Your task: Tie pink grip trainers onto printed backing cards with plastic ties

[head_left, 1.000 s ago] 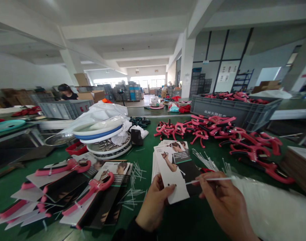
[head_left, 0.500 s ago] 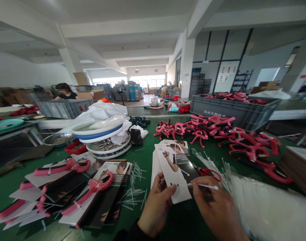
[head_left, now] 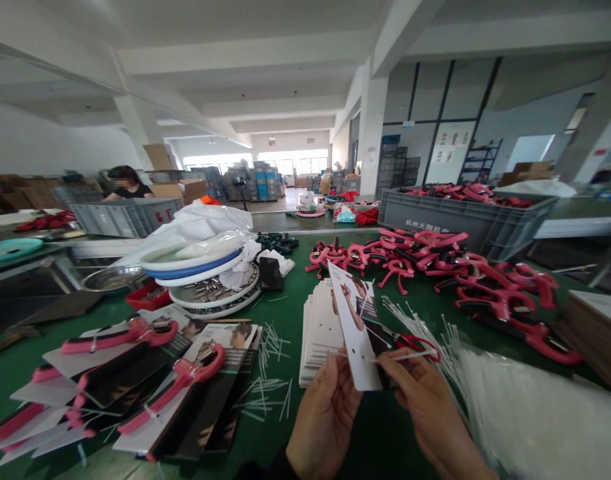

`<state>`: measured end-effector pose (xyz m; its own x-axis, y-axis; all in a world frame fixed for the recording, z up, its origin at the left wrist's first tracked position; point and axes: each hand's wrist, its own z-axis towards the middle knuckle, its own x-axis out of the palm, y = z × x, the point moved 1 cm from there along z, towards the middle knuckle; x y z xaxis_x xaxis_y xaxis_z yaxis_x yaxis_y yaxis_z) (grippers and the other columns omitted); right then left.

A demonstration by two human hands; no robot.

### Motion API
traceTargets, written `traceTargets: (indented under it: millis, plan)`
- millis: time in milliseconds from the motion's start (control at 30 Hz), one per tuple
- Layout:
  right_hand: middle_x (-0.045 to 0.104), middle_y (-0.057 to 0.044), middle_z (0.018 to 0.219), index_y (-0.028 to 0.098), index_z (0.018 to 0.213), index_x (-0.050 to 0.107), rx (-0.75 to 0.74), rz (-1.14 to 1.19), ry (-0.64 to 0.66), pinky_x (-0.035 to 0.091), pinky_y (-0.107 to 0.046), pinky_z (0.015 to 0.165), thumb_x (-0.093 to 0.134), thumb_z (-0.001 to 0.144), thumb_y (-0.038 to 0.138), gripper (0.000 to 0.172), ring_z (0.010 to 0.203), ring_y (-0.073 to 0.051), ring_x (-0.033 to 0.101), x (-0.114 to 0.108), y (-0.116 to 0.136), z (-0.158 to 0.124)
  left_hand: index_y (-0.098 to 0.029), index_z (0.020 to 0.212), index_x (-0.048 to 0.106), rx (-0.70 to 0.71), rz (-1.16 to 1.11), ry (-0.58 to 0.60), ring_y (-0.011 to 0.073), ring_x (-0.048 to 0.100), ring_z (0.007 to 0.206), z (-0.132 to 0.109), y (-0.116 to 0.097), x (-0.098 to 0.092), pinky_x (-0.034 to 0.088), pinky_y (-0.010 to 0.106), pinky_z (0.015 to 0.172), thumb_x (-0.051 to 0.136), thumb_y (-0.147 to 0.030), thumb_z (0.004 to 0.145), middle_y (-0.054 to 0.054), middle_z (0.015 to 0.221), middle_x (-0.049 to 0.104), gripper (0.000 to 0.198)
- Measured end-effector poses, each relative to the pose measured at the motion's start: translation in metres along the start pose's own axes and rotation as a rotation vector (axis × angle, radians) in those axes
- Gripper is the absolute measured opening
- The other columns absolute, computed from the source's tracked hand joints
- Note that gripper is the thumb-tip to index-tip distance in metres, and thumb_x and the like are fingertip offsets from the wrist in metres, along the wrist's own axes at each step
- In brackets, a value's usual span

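Note:
My left hand [head_left: 328,417] pinches the lower edge of a printed backing card [head_left: 353,327] and holds it tilted up off the white card stack [head_left: 319,333]. My right hand [head_left: 428,417] is closed on a thin white cable tie [head_left: 403,356] whose tip meets the card near its lower holes. Red-handled scissors [head_left: 415,343] lie just behind my right hand. Loose white cable ties [head_left: 420,323] fan out on the green table beside them.
Finished cards with pink grippers [head_left: 185,373] lie at the left. A heap of pink and black hand grippers [head_left: 465,267] fills the right, before a grey crate [head_left: 465,217]. Stacked round trays [head_left: 210,273] stand mid-left. Clear plastic bags [head_left: 535,413] lie lower right. A person [head_left: 123,183] works far left.
The card went from lying face-up in my left hand to tilted up on edge. My right hand brought the cable tie leftward to the card's holes.

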<state>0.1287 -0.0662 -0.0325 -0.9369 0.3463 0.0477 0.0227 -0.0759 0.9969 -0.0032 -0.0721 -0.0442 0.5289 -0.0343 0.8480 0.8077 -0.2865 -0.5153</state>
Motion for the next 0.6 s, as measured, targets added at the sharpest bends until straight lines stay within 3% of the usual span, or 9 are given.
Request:
traceTargets:
  millis: [133, 300, 467, 600]
  plan:
    - [0.057, 0.003, 0.058, 0.02, 0.062, 0.059, 0.011, 0.006, 0.081, 0.036, -0.022, 0.046, 0.068, 0.062, 0.04, 0.022, 0.053, -0.013, 0.05, 0.001, 0.005, 0.001, -0.019, 0.088, 0.067, 0.062, 0.13, -0.068, 0.0122, 0.063, 0.08, 0.0, 0.006, 0.001, 0.049, 0.017, 0.066, 0.078, -0.029, 0.062, 0.003, 0.094, 0.068, 0.029]
    - [0.058, 0.002, 0.063, 0.019, 0.067, 0.061, -0.026, -0.024, 0.203, 0.04, -0.022, 0.052, 0.067, 0.066, 0.042, 0.024, 0.059, -0.013, 0.051, 0.002, 0.005, 0.003, -0.016, 0.075, 0.065, 0.208, 0.426, -0.099, 0.0082, 0.053, 0.053, 0.007, 0.008, -0.011, 0.042, 0.019, 0.052, 0.075, -0.036, 0.063, -0.001, 0.063, 0.064, 0.026]
    - [0.049, 0.005, 0.054, 0.019, 0.064, 0.055, 0.108, 0.142, 0.07, 0.021, -0.016, 0.036, 0.07, 0.062, 0.044, 0.029, 0.044, -0.007, 0.037, -0.01, 0.008, 0.006, -0.015, 0.07, 0.064, 0.329, 0.621, -0.12, 0.0089, 0.049, 0.051, 0.007, 0.002, -0.016, 0.039, 0.02, 0.051, 0.068, -0.043, 0.069, -0.002, 0.054, 0.058, 0.029]
    - [0.049, 0.003, 0.057, 0.019, 0.068, 0.057, 0.099, 0.197, 0.025, 0.019, -0.015, 0.035, 0.07, 0.06, 0.046, 0.031, 0.048, -0.008, 0.041, -0.02, 0.009, 0.009, -0.016, 0.07, 0.064, 0.329, 0.633, -0.103, 0.01, 0.051, 0.052, 0.004, 0.002, -0.011, 0.041, 0.021, 0.052, 0.068, -0.046, 0.068, -0.001, 0.057, 0.06, 0.031]
